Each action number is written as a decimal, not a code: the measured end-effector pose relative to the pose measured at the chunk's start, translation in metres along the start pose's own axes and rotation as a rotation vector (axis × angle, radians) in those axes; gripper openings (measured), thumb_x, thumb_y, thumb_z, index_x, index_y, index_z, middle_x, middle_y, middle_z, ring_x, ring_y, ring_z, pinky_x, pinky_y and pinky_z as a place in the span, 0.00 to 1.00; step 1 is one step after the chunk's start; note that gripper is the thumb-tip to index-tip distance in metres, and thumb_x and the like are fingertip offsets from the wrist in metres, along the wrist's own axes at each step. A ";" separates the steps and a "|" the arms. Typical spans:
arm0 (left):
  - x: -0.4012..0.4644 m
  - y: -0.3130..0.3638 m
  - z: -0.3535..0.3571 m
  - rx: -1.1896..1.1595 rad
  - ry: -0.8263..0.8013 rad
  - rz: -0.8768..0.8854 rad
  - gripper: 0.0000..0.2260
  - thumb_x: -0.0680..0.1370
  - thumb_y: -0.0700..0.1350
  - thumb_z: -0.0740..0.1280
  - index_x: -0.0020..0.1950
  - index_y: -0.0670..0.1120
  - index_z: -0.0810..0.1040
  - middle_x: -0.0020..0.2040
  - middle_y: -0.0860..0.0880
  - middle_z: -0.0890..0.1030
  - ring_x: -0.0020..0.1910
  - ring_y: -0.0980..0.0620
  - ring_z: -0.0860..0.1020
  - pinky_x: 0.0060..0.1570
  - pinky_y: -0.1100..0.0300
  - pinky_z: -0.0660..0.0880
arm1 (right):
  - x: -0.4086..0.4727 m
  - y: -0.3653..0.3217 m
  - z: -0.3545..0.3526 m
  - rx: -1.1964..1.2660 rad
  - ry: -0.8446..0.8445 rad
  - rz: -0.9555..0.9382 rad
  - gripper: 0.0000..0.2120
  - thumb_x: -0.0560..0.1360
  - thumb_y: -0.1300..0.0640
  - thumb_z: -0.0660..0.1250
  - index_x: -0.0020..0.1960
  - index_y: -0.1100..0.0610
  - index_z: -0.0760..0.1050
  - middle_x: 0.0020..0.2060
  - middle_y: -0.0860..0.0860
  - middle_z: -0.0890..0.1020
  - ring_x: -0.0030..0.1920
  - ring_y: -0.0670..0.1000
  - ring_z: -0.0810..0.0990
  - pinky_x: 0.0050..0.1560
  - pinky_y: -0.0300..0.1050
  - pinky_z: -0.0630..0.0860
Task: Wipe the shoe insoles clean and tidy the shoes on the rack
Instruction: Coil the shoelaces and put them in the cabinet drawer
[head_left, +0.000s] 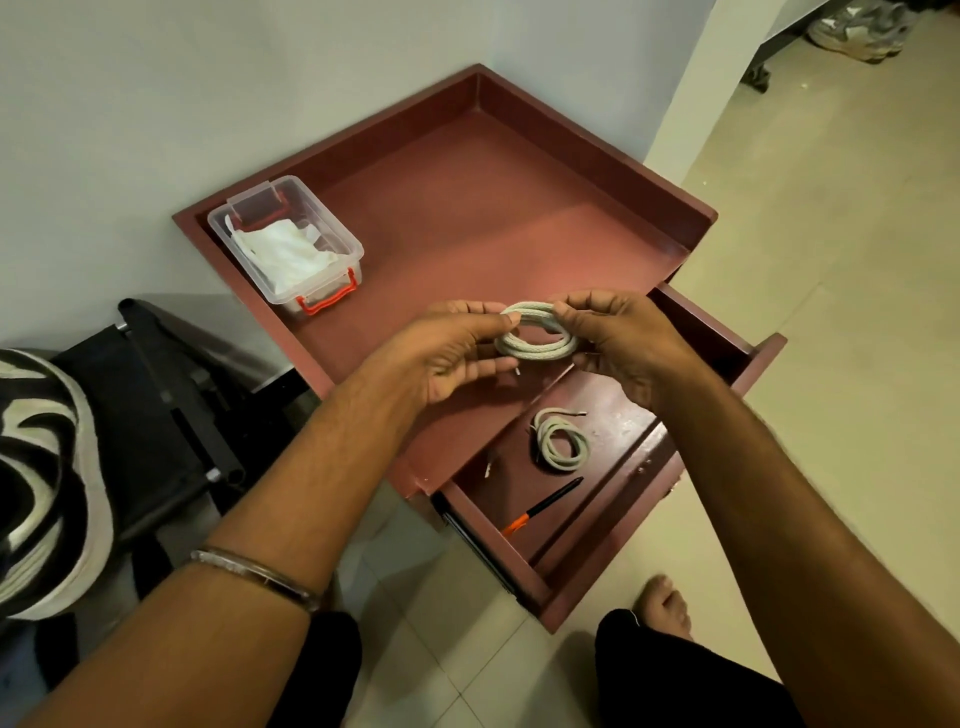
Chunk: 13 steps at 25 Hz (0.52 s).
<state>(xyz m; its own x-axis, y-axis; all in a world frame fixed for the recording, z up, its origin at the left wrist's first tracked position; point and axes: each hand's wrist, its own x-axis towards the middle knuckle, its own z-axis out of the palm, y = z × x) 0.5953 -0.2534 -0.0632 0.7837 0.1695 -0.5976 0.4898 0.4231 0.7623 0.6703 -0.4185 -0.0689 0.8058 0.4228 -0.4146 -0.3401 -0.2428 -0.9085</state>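
Both hands hold one coiled whitish shoelace (537, 335) above the front edge of a dark red cabinet top (493, 208). My left hand (452, 353) pinches the coil's left side between thumb and fingers. My right hand (623, 343) pinches its right side. A second coiled shoelace (558, 439) lies in the open drawer (618, 467) below the hands. A clear plastic box with red clips (285, 244) holding crumpled white wipes stands at the top's left corner. A pair of pale sneakers (860, 28) sits on a low rack at the far upper right.
A black pen with an orange end (543, 505) lies in the drawer. A black folding frame (171, 405) and a black-and-white patterned cushion (41, 467) stand to the left. Pale floor tiles (831, 312) spread to the right; my bare foot (665, 605) shows below the drawer.
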 end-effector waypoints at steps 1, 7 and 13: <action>0.002 -0.002 0.009 0.004 -0.008 -0.011 0.05 0.77 0.36 0.69 0.52 0.42 0.76 0.40 0.44 0.81 0.35 0.53 0.82 0.37 0.59 0.83 | -0.002 0.001 -0.009 -0.011 0.011 -0.001 0.04 0.78 0.61 0.68 0.49 0.57 0.82 0.38 0.54 0.82 0.34 0.49 0.75 0.34 0.40 0.72; 0.006 -0.022 0.045 0.143 -0.042 -0.066 0.09 0.77 0.36 0.70 0.56 0.43 0.75 0.45 0.44 0.83 0.39 0.50 0.83 0.40 0.53 0.84 | -0.014 0.015 -0.059 -0.089 0.053 0.031 0.06 0.77 0.62 0.69 0.52 0.59 0.83 0.46 0.60 0.85 0.40 0.52 0.80 0.36 0.40 0.78; -0.005 -0.059 0.076 0.298 0.019 -0.004 0.10 0.78 0.35 0.68 0.59 0.43 0.76 0.52 0.42 0.83 0.41 0.51 0.84 0.36 0.55 0.82 | -0.016 0.029 -0.076 -0.274 0.021 0.060 0.06 0.76 0.64 0.69 0.50 0.58 0.84 0.41 0.54 0.86 0.36 0.47 0.81 0.39 0.42 0.80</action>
<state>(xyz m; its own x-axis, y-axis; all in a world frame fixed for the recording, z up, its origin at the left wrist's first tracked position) 0.5917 -0.3473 -0.0865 0.7759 0.1859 -0.6029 0.5854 0.1443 0.7978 0.6843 -0.4993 -0.0847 0.7991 0.3831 -0.4633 -0.2458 -0.4951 -0.8334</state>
